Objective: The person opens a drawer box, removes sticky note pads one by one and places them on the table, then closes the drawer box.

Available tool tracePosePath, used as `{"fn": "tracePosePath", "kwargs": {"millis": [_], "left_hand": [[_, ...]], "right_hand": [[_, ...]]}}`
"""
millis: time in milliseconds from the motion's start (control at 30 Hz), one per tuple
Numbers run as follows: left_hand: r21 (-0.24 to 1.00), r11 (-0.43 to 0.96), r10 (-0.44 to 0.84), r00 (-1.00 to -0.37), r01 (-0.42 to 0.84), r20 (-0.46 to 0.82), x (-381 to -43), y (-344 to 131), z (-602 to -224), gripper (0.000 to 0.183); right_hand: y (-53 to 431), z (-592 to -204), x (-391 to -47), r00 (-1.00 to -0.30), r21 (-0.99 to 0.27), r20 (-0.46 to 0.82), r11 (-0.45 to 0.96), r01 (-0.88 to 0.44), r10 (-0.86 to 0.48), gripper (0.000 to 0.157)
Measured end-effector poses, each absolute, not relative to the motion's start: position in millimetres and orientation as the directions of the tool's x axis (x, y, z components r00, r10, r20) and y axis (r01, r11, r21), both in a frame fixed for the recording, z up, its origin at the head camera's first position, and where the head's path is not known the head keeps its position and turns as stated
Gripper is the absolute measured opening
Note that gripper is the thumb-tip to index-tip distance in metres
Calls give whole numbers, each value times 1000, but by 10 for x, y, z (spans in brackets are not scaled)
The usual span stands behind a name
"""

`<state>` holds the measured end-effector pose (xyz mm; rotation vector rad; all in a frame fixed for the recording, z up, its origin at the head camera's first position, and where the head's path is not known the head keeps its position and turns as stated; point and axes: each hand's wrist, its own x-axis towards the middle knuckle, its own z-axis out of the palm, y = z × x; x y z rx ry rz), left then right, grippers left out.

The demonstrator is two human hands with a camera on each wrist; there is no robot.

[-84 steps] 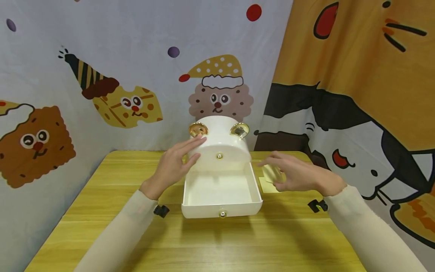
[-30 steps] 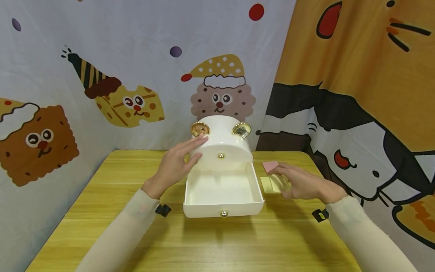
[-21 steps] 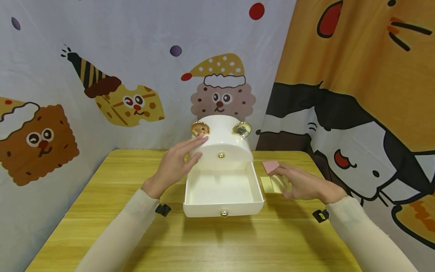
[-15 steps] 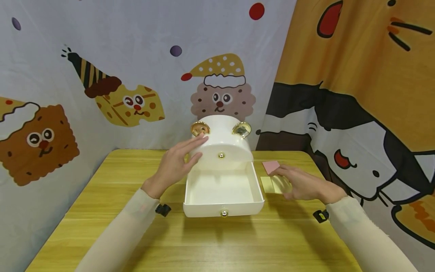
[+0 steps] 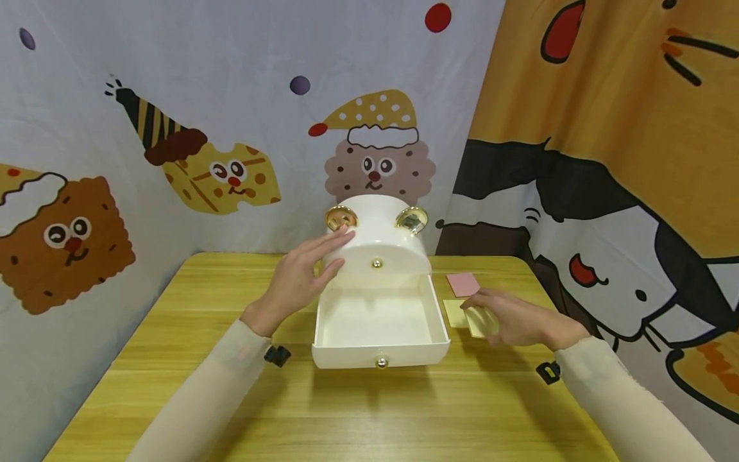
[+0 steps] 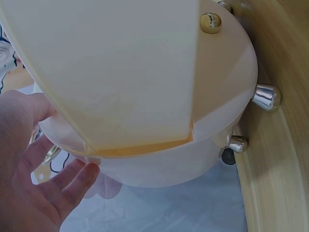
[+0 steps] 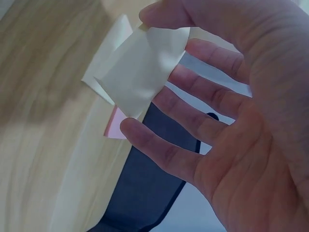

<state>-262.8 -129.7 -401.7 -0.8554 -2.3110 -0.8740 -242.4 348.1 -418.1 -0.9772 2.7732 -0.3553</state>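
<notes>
A white round-topped box [image 5: 378, 221] stands at the back of the table with its drawer [image 5: 352, 357] pulled out. My left hand [image 5: 291, 282] rests on the box's left side, fingers extended towards the gold ear-like disc. In the left wrist view, its fingertips [image 6: 87, 176] lie along the white shell beside the drawer. To the right, my right hand [image 5: 514, 317] holds a yellow sticky note pad [image 7: 145, 67] by its edges between thumb and fingers. Under and beside it, another yellow pad [image 5: 454, 313] lies on the table. A pink sticky note pad [image 5: 463, 284] lies just behind.
The wooden table [image 5: 369, 423] reaches a printed cloth backdrop [image 5: 231, 51] at the back. Gold knobs [image 5: 382, 363] stick out from the drawer's front and the box. Small silver feet [image 6: 267, 96] carry the box. A black strap piece [image 5: 548, 372] sits at my right wrist.
My right hand has shifted right and towards me with the yellow pad, and the pink pad behind it has come into full view. The left hand has stayed on the box.
</notes>
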Motion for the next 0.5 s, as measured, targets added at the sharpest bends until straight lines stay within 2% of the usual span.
{"fn": "tracePosePath", "kwargs": {"millis": [500], "left_hand": [[376, 608, 379, -672, 699, 637, -2608, -1298, -3999, 56]], "right_hand": [[3556, -4356, -2332, -757, -291, -148, 759, -582, -637, 71]]}}
